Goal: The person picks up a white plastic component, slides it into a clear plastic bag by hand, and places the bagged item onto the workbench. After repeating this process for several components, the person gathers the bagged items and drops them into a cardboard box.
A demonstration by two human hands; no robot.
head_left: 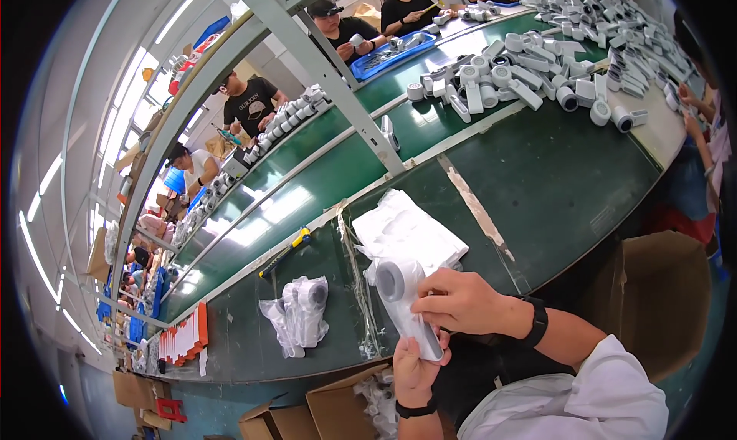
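A white-grey handheld device with a round, ring-like head and a flat handle is tilted in front of me, a thin clear plastic bag around it. My left hand is closed around the lower end of its handle. With bent, pinched fingers, my right hand grips the side of the bag near the round head. Just beyond the device lies a stack of flat white plastic bags. To the left, several bagged devices lie together on the green table.
A yellow-and-black tool lies left of the bags. A large pile of loose devices covers the far right. Beyond a metal post runs a green conveyor with several people along it. Cardboard boxes stand below the table edge.
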